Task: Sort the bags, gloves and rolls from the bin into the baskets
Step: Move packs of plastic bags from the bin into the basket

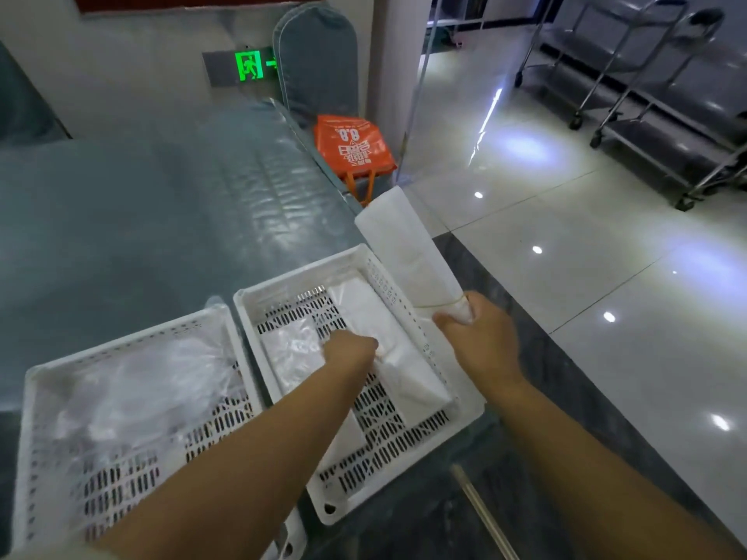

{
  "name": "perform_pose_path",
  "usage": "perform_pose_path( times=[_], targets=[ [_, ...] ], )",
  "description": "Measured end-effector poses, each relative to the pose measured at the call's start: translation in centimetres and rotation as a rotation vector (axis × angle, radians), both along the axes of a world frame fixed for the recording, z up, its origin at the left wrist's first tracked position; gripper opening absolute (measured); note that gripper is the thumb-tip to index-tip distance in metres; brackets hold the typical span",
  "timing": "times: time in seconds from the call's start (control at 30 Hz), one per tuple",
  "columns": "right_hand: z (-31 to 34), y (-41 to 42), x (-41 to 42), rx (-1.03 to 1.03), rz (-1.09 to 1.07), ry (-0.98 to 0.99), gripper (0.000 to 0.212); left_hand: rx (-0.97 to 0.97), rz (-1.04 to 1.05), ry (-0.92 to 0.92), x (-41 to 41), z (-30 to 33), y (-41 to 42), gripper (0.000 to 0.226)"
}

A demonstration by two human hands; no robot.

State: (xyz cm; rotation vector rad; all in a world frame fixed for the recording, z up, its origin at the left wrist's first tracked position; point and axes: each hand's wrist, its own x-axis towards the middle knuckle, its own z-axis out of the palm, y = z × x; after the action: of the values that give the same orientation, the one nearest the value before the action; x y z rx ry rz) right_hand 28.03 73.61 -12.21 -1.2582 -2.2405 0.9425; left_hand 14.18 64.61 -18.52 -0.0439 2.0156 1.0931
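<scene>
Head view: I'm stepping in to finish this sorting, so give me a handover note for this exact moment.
Left hand: reaching into the right basket, on a white bundle lying there.
Right hand: gripping a banded white bundle held above that basket's right rim, not yet set down.
Left basket: holds clear plastic bags.
A clear packet also lies in the right basket.
Left: place the held bundle. The bin is out of view.

view: head cam only, wide-angle, no second view to share with
position: above the near edge, close over both forearms
facing: forward and down, slightly tilted
near: two white baskets (pixel 359 470), hands
far: green exit sign (pixel 250 66), steel trolleys (pixel 646 99) far right
</scene>
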Motion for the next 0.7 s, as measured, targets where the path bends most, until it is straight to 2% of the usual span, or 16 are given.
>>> perform_pose_path(
  times=[0.1,0.2,0.33,0.47,0.63,0.7],
  targets=[
    [-0.5,0.9,-0.2,-0.012,-0.012,0.016,0.016,0.127,0.216,-0.050,0.8,-1.0,1.2,0.027],
    [-0.9,1.5,-0.4,0.001,-0.025,0.029,0.021,0.254,0.211,-0.057,1.4,-2.0,2.0,0.014],
    [-1.5,2.1,-0.7,-0.002,-0.028,0.016,0.021,0.194,0.093,0.102,1.9,-2.4,2.9,0.023],
    [-1.8,2.4,-1.3,-0.023,-0.014,-0.037,0.018,0.202,0.123,0.200,1.9,-1.6,2.6,0.031],
    [-2.8,1.1,-3.2,-0.055,0.065,-0.112,0.015,0.221,0.118,0.422,0.2,-0.1,-1.3,0.026],
    [-3.6,0.1,-4.2,-0.054,0.115,-0.152,0.016,0.212,0.156,0.457,-0.5,0.4,-3.0,0.025]
  ],
)
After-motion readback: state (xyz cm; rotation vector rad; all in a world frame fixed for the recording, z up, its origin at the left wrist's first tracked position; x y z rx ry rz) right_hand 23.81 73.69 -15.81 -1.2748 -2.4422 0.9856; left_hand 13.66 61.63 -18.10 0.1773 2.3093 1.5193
